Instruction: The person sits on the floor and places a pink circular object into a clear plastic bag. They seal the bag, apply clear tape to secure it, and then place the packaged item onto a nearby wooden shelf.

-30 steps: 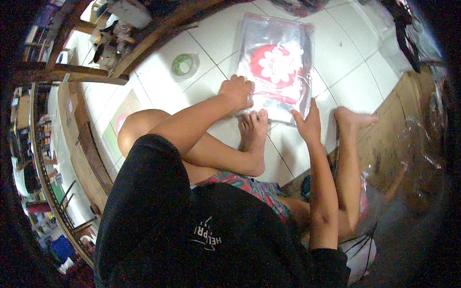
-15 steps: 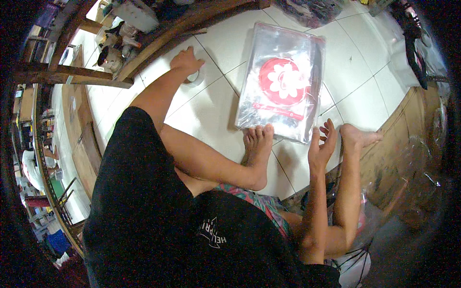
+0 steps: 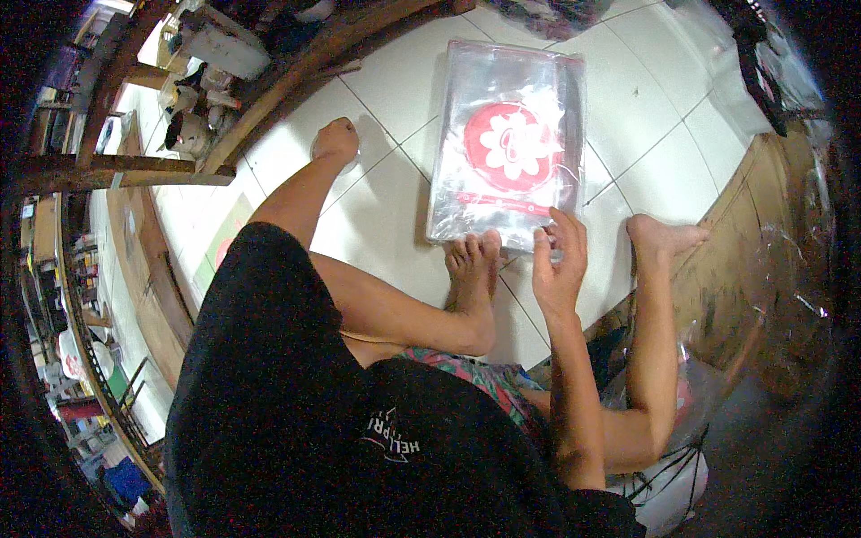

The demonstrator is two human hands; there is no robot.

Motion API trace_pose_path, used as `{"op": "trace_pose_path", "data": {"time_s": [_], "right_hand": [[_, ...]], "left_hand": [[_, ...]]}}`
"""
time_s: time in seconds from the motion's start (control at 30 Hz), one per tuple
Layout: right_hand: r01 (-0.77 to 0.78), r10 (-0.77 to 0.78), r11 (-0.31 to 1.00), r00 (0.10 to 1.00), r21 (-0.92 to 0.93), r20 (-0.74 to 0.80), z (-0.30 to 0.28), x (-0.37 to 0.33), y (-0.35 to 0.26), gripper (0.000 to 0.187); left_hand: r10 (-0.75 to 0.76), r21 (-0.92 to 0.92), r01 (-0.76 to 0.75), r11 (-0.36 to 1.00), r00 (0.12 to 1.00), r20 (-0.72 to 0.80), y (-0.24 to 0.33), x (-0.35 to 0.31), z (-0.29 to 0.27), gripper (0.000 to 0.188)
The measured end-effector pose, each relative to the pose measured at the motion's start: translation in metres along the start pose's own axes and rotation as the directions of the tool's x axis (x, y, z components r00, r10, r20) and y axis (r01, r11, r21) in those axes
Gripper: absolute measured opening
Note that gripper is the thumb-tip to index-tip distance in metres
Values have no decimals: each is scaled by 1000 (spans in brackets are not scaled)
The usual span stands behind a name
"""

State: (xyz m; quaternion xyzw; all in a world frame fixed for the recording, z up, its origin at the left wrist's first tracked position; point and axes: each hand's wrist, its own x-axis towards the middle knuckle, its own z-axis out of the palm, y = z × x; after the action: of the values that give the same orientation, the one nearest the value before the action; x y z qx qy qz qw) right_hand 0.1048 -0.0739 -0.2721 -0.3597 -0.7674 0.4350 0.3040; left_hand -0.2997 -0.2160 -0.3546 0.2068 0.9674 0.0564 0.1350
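A flat stack of clear plastic bags (image 3: 453, 117), printed with a red disc and a white flower, lies on the tiled floor in front of me. My right hand (image 3: 560, 269) is at its near right corner, fingers loosely bent and thumb apart, with nothing seen in it. Off to the left, my left hand (image 3: 336, 141) is closed, knuckles up, over a small pale round dish-like thing (image 3: 353, 158). Most of that thing is hidden, as is whatever the fingers may hold. The toes of my left foot (image 3: 471, 260) rest against the stack's near edge.
A wooden frame (image 3: 260, 90) runs along the upper left, with containers behind it. Brown cardboard (image 3: 735, 242) lies at the right beside my other foot (image 3: 659, 233). More clear plastic (image 3: 556, 13) sits at the far edge. A person (image 3: 76, 354) is partly visible far left.
My right hand has moved left and forward to the stack's near corner. My left hand has gone from spread fingers to closed at the round thing. The whole view has shifted slightly.
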Motion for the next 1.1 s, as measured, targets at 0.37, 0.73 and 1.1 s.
{"op": "trace_pose_path", "data": {"time_s": [0.37,0.73,1.1], "right_hand": [[555,-554,830,815,43,173,7,113,-127,42],[234,-257,966,827,108,500,-59,98,-183,23],[557,-513,826,807,-89,291,-76,90,-183,15]], "left_hand": [[645,-542,-634,551,736,-205,124,-137,-184,25],[599,-444,-866,230,485,-636,165,-224,-187,14],[588,-748,-655,109,649,-482,171,-260,-171,46]]}}
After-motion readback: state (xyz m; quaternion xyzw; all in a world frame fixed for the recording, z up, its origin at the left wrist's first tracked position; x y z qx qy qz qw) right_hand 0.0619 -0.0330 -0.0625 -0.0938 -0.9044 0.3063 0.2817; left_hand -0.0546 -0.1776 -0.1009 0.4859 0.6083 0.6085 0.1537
